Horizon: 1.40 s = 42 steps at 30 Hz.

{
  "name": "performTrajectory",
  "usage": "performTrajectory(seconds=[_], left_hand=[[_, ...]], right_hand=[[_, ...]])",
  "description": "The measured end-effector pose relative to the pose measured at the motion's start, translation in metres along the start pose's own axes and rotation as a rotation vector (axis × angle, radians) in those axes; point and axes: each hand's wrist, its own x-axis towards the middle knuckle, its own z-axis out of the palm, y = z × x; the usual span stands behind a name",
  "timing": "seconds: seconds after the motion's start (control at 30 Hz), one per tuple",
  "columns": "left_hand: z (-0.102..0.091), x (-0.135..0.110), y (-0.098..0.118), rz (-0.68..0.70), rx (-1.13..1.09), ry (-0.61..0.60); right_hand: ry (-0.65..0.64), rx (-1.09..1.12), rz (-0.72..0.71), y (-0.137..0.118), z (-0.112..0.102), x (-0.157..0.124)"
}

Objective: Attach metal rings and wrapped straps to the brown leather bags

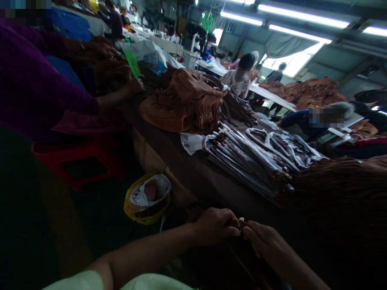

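Small brown strip (238, 222), maybe soft suede, hard to see in the dark, pinched narrow in the left hand (214, 227) and right hand (263, 241) near the tabletop edge (208, 177); light and floppy, so best held close to its end.

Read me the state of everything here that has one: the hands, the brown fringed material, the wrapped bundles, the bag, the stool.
Left hand, pinching a small brown piece
Right hand, pinching the same piece
Brown fringed material, heaped on the table
Plastic-wrapped bundles, stacked
Yellow plastic bag, open
Red plastic stool, upright
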Motion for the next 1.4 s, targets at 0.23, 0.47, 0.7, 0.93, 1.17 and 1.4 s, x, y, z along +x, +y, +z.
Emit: performTrajectory(seconds=[0.23,0.47,0.7,0.93,1.17,1.4], left_hand=[[-0.004,0.001,0.004,0.01,-0.122,-0.025],[-0.01,0.002,0.02,-0.02,-0.197,-0.033],[-0.001,0.005,0.016,0.028,0.046,-0.043],[0.006,0.013,0.02,-0.38,-0.085,0.11],[0.011,0.011,0.022,-0.357,-0.19,0.16],[0.011,0.007,0.04,-0.205,-0.495,0.184]], right_hand=[[0.115,-0.222,-0.051,-0.011,-0.004,-0.014],[-0.233,0.2,-0.037,-0.002,-0.029,0.0],[-0.197,0.218,-0.072,-0.002,-0.035,0.011],[-0.038,0.032,0.048,0.001,-0.007,0.008],[0.354,-0.409,-0.026,-0.029,0.011,-0.022],[-0.325,0.714,-0.017,0.029,-0.005,0.01]])
